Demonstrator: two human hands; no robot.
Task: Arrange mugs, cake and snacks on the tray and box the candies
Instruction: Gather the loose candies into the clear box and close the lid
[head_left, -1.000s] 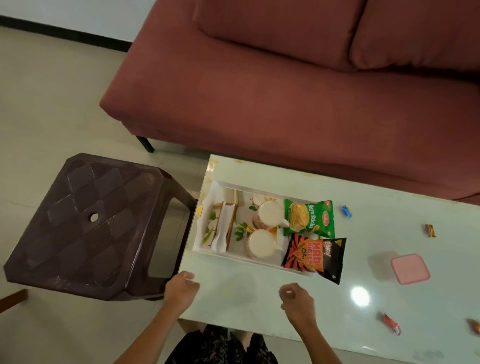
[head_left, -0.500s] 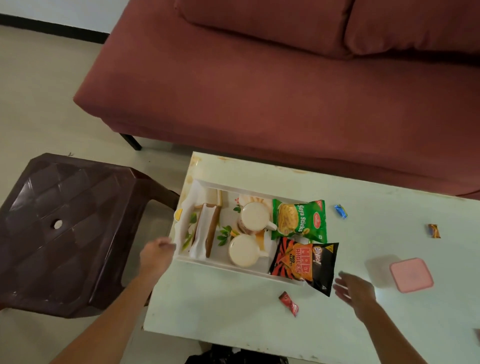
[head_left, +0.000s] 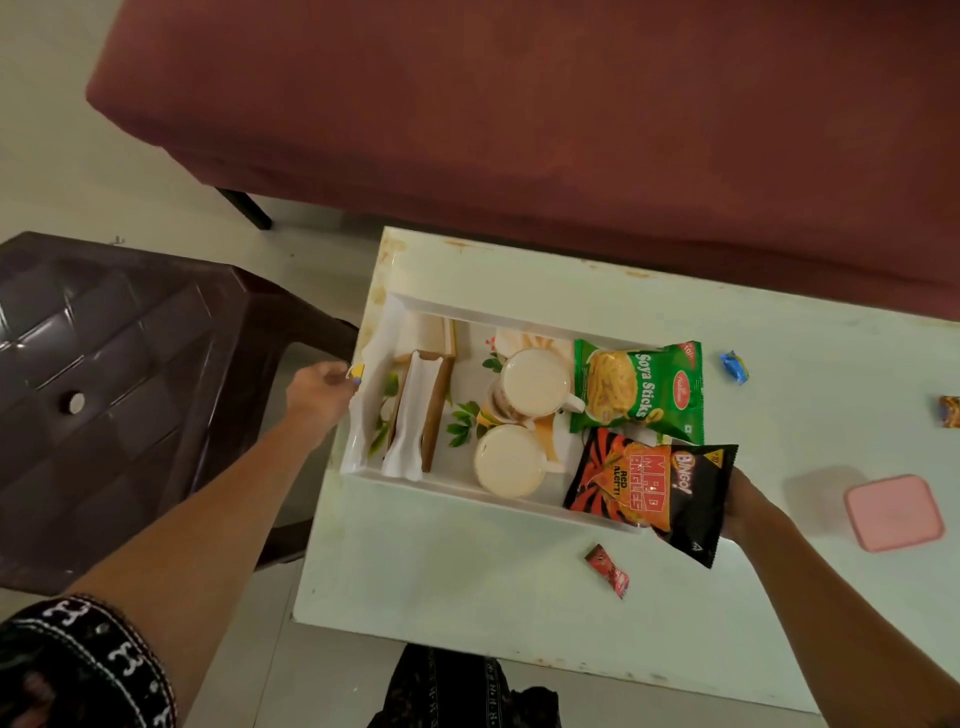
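Tray (head_left: 457, 486) between hands: left hand (head_left: 317, 389) grips left rim, right hand (head_left: 748, 501) right end.

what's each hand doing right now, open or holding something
Left hand: closed on the left end of the tray.
Right hand: at the tray's right end, mostly hidden behind the black snack bag; grip cannot be told.
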